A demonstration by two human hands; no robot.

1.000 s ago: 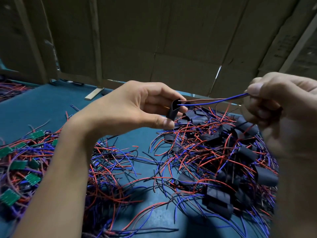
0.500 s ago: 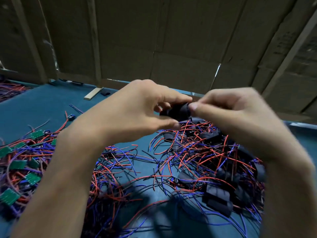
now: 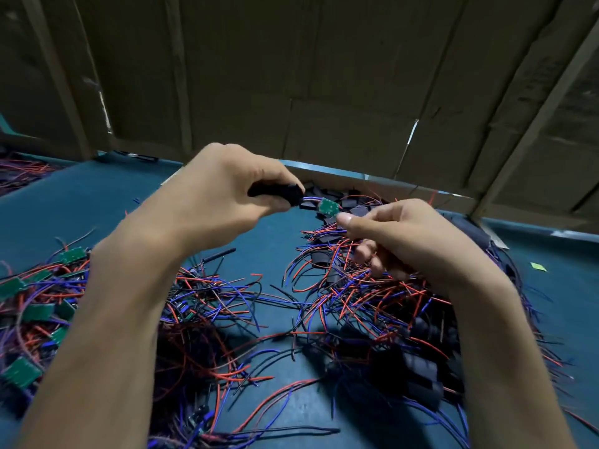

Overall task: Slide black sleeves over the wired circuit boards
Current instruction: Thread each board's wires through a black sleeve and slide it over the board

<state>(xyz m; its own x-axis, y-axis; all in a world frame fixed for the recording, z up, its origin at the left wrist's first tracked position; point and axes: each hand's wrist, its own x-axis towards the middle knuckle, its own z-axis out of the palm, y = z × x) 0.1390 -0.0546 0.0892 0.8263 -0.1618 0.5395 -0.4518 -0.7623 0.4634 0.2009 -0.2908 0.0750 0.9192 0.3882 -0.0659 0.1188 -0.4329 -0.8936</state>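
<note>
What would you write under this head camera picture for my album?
Left hand grips a black sleeve while right hand pinches a green circuit board.

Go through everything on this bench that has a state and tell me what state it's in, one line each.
left hand: grips the black sleeve
black sleeve: held off the table, wires run into it, board not yet covered
green circuit board: bare, in the air, pinched by the right hand
right hand: pinches the board's edge
bare boards: unsleeved, piled left
sleeved boards: covered, piled right
</note>
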